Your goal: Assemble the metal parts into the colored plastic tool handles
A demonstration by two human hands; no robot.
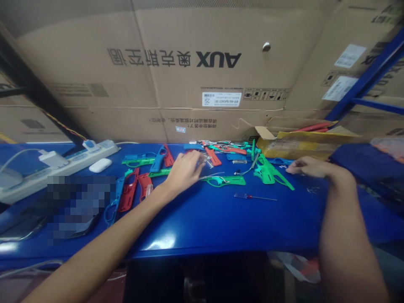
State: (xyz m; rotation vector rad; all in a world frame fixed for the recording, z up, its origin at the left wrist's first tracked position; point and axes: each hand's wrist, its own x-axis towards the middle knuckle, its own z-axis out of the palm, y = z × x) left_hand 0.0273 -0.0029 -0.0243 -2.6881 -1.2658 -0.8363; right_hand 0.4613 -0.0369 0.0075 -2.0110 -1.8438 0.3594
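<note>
My left hand (186, 171) reaches over the middle of the blue table, its fingers curled together beside a small clear plastic piece (208, 161). What those fingers hold, if anything, is hidden. Just in front of it lies a green plastic toy-gun half (235, 180) with thin wires across it. My right hand (311, 167) is low over the table on the right, its fingertips pinched; anything in them is too small to name. Tiny white bits (283, 166) lie close to those fingertips. Green gun-shaped shells (267, 170) are to their left. A screwdriver (252, 196) with a clear purplish handle rests between my arms.
Red shells (128, 193) and a blue shell (158, 160) lie left of my left hand. Wired parts (225, 147) are heaped at the back, beside an open carton (284, 145). A power strip (75, 162), a white case (100, 165) and a blurred-out phone (86, 229) occupy the left.
</note>
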